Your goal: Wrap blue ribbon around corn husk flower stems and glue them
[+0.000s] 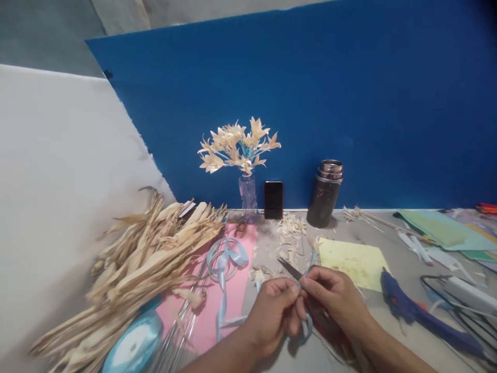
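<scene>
Your right hand [332,295] is pinched on a blue-wrapped stem [311,260], thumb against fingertips, probably so the flower [313,243] at its top stands up, clear of your fingers. Your left hand [269,311] meets it just below, its thumb and finger closed on what appears to be the same stem; two pinches likely steady so thin a thing. The scissors [288,266] point out past your fingertips; whether you hold them or they lie beneath, you can't tell here.

Just beyond, scraps [292,226] litter the bench [267,241]. To the left, loose ribbon [222,269] and wires [186,316] lie over pink paper [237,295], within reach of your left hand, with the roll [134,339] and heaped husks [155,264] farther out. To the right, the glue gun [407,311] lies beside yellow paper [365,254], handle outward. At the back, a vase [248,197] holds more flowers [233,145] upright, their heads apart, perhaps to spare the petals; a phone [274,200] and flask [326,197] stand beside it.
</scene>
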The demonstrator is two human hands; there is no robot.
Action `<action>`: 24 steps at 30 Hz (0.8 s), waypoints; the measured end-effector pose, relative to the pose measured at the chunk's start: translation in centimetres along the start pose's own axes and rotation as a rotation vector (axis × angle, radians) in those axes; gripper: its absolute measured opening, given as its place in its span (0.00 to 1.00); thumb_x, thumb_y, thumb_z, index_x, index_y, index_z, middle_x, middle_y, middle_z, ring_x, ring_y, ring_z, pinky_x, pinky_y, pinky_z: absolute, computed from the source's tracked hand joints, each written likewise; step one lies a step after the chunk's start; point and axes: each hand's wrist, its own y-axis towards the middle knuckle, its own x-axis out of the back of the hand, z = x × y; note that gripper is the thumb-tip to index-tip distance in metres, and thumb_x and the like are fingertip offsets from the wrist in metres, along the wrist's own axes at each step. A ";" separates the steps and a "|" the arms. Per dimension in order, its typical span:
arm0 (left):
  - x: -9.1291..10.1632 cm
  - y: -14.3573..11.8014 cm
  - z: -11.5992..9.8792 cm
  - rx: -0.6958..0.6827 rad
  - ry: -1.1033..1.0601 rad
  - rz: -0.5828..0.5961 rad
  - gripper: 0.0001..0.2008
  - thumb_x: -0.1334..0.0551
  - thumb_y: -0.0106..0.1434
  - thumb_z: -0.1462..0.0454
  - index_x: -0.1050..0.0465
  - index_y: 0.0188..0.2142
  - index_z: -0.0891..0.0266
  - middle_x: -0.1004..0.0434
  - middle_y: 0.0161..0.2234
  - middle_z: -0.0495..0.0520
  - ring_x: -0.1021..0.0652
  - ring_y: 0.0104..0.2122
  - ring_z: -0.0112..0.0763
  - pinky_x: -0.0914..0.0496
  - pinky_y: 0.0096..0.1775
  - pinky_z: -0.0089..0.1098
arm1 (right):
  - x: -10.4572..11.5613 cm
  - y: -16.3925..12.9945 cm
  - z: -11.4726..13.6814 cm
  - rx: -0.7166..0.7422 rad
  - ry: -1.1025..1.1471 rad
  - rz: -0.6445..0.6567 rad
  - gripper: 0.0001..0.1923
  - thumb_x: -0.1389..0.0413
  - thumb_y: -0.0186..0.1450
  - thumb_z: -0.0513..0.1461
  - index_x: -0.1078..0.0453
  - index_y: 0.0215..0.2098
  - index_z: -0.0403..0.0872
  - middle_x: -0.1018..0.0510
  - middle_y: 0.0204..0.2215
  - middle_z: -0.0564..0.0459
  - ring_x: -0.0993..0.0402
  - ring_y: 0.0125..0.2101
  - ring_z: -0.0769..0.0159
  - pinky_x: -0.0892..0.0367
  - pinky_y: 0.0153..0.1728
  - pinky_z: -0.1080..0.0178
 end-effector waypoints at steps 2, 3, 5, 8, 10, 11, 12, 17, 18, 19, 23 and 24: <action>-0.1 -0.1 -0.1 0.000 0.027 -0.027 0.20 0.29 0.53 0.51 0.28 0.27 0.67 0.23 0.21 0.54 0.32 0.12 0.21 0.42 0.16 0.23 | 0.1 -0.1 0.0 -0.006 0.008 -0.015 0.18 0.38 0.59 0.50 0.29 0.20 0.46 0.27 0.16 0.55 0.36 0.20 0.68 0.40 0.24 0.65; -0.2 -0.1 -0.2 0.006 0.040 -0.043 0.20 0.29 0.52 0.51 0.28 0.27 0.67 0.23 0.22 0.54 0.30 0.13 0.22 0.40 0.17 0.23 | 0.1 -0.2 0.0 -0.013 0.019 -0.018 0.19 0.38 0.59 0.50 0.30 0.20 0.46 0.27 0.16 0.55 0.37 0.19 0.68 0.41 0.23 0.65; -0.3 -0.3 -0.4 0.012 0.060 -0.079 0.19 0.27 0.50 0.53 0.27 0.27 0.67 0.23 0.23 0.53 0.28 0.16 0.23 0.37 0.18 0.24 | 0.2 -0.2 -0.1 -0.036 0.046 -0.013 0.20 0.38 0.59 0.51 0.31 0.20 0.46 0.27 0.16 0.55 0.38 0.19 0.69 0.42 0.21 0.66; -0.4 -0.5 -0.8 0.003 0.083 -0.109 0.17 0.26 0.48 0.56 0.27 0.26 0.67 0.26 0.22 0.51 0.28 0.19 0.24 0.34 0.21 0.25 | 0.2 -0.2 -0.2 -0.058 0.048 -0.022 0.20 0.38 0.58 0.52 0.32 0.20 0.46 0.28 0.15 0.56 0.38 0.18 0.70 0.42 0.21 0.66; -0.5 -0.5 -1.0 0.002 0.114 -0.111 0.17 0.25 0.47 0.57 0.27 0.25 0.67 0.28 0.21 0.50 0.29 0.19 0.24 0.33 0.23 0.26 | 0.2 -0.2 -0.4 -0.062 0.039 -0.044 0.21 0.38 0.58 0.52 0.34 0.20 0.47 0.31 0.14 0.57 0.39 0.18 0.70 0.43 0.20 0.66; -0.5 -0.6 -1.1 0.001 0.131 -0.113 0.17 0.25 0.47 0.57 0.27 0.25 0.67 0.28 0.20 0.50 0.29 0.18 0.24 0.34 0.23 0.27 | 0.2 -0.2 -0.5 -0.064 0.037 -0.057 0.21 0.38 0.58 0.52 0.35 0.20 0.47 0.32 0.14 0.58 0.40 0.17 0.71 0.44 0.20 0.66; -0.5 -0.6 -1.1 -0.001 0.145 -0.117 0.17 0.25 0.46 0.57 0.27 0.24 0.67 0.28 0.19 0.50 0.29 0.18 0.24 0.34 0.23 0.27 | 0.2 -0.2 -0.6 -0.069 0.037 -0.069 0.21 0.37 0.58 0.52 0.35 0.20 0.47 0.32 0.13 0.58 0.41 0.17 0.71 0.44 0.20 0.67; -0.4 -0.5 -0.9 0.011 0.091 -0.099 0.18 0.24 0.45 0.57 0.27 0.25 0.67 0.27 0.20 0.51 0.30 0.18 0.23 0.34 0.23 0.27 | 0.1 -0.3 -1.0 -0.120 0.164 0.002 0.18 0.35 0.58 0.52 0.29 0.26 0.46 0.27 0.17 0.56 0.35 0.19 0.70 0.41 0.21 0.67; -0.4 -0.5 -0.8 0.021 0.065 -0.086 0.18 0.24 0.45 0.57 0.27 0.25 0.67 0.27 0.20 0.50 0.30 0.18 0.23 0.35 0.22 0.27 | 0.1 -0.3 -1.0 -0.138 0.218 0.057 0.18 0.35 0.58 0.51 0.26 0.30 0.45 0.24 0.19 0.55 0.32 0.20 0.68 0.39 0.22 0.66; -0.3 -0.4 -0.8 0.030 0.042 -0.075 0.18 0.24 0.45 0.57 0.27 0.24 0.67 0.27 0.20 0.50 0.30 0.18 0.23 0.35 0.22 0.27 | 0.1 -0.3 -1.1 -0.153 0.269 0.110 0.18 0.35 0.58 0.51 0.25 0.33 0.45 0.23 0.21 0.53 0.29 0.21 0.67 0.37 0.23 0.66; -0.3 -0.5 -1.0 0.041 0.049 -0.075 0.18 0.23 0.44 0.57 0.27 0.23 0.67 0.27 0.20 0.51 0.30 0.18 0.23 0.34 0.22 0.27 | 0.0 -0.3 -1.2 -0.168 0.385 0.175 0.18 0.34 0.58 0.51 0.25 0.26 0.44 0.23 0.21 0.52 0.28 0.20 0.65 0.36 0.23 0.64; -0.4 -0.6 -1.1 0.036 0.072 -0.079 0.18 0.24 0.44 0.57 0.26 0.24 0.68 0.26 0.21 0.52 0.30 0.18 0.24 0.33 0.22 0.27 | 0.1 -0.3 -1.3 -0.157 0.380 0.154 0.18 0.34 0.57 0.51 0.26 0.24 0.44 0.23 0.21 0.53 0.29 0.21 0.66 0.36 0.23 0.64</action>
